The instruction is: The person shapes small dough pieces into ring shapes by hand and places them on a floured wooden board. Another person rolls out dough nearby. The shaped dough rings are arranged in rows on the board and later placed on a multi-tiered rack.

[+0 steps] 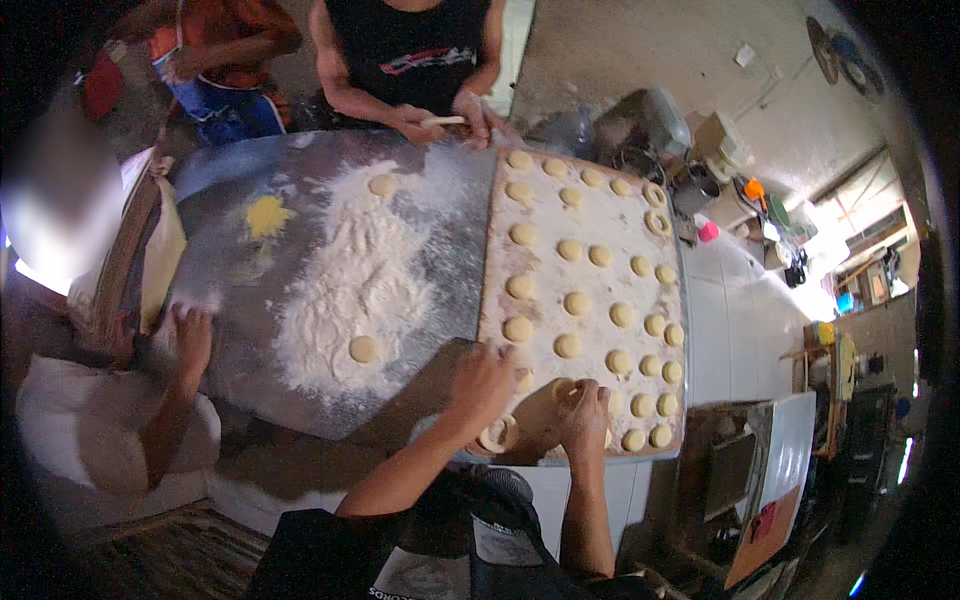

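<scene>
- While the left hand curls beside a round, its grip is unclear.
- Right hand: fingertips at dough, grip unclear.
- Ring: on the board, near side, closer to the left hand.

From the left side of the person's head, one wide fisheye view looks steeply down across the worktop, facing its far edge, near enough that the forearms enter from below; straight lines bend toward the rim.

Dough rounds lie on the board — flour (two rounds atop) lies left.
</scene>
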`<state>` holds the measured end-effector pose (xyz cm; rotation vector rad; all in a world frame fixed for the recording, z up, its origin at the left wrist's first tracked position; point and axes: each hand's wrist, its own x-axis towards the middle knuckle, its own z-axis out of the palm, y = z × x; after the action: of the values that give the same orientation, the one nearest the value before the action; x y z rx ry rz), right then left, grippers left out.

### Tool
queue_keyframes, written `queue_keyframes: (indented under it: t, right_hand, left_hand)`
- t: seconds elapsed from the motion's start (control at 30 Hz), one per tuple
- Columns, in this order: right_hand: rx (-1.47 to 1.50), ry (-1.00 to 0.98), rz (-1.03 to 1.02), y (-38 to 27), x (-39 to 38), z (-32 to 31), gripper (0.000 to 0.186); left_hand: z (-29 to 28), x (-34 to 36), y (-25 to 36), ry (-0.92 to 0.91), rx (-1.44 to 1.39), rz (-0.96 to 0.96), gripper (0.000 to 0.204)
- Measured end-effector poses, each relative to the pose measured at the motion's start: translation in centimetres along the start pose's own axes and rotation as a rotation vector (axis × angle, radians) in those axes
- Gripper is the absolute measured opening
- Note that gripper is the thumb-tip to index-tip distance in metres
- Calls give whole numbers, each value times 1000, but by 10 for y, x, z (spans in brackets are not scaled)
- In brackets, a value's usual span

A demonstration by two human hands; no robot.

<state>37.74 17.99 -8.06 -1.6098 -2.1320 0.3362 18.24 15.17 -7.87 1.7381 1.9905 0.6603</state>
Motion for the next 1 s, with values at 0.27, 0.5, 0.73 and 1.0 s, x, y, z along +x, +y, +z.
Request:
queue_keyframes:
  t: [0.27, 0.5, 0.73, 1.0]
  right_hand:
    - [426, -114, 66, -71, 44, -10, 26]
    - [780, -316, -44, -146, 114, 24, 28]
    - [316, -500, -648, -231, 108, 160, 33]
    - [430, -733, -346, -249, 103, 122, 31]
  left_hand:
    - [40, 11, -30, -16, -290, 198, 35]
    - [-12, -14, -55, -40, -458, 328, 27]
    - [-154, -72, -193, -42, -71, -159, 28]
    - [-164, -58, -180, 294, -164, -244, 40]
